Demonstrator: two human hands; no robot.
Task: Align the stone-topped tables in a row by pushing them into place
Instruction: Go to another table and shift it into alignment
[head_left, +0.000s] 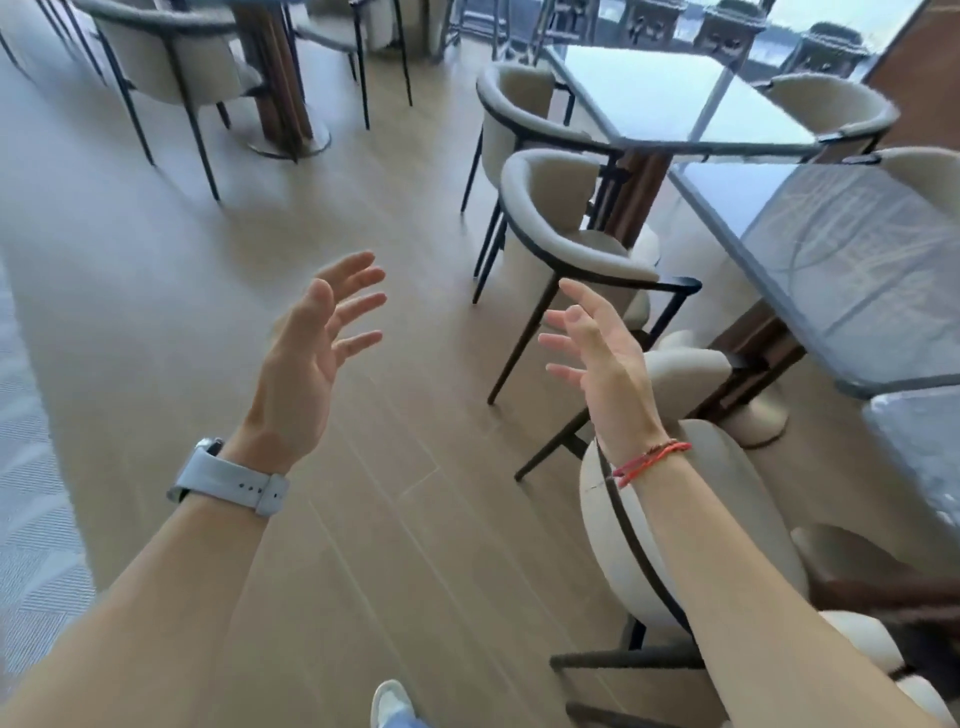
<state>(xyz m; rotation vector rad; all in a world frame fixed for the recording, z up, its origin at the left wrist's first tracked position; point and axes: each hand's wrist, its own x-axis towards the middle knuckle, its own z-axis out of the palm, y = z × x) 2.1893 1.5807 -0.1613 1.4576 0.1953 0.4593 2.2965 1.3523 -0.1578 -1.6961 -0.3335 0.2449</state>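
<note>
Approach step, I judge: left hand (311, 358) and right hand (597, 358) are hovering empty, fingers spread. Next move is calling for reaching past the chair (561, 208) to the stone-topped table (857, 260) edge.

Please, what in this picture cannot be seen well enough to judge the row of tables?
Head view:
- Nearest grey stone-topped table: cut off by the right edge.
- Middle grey stone-topped table: base partly hidden behind the beige round-backed chair.
- Brown wooden pedestal table, upper left: top cut off by the upper edge.
</note>
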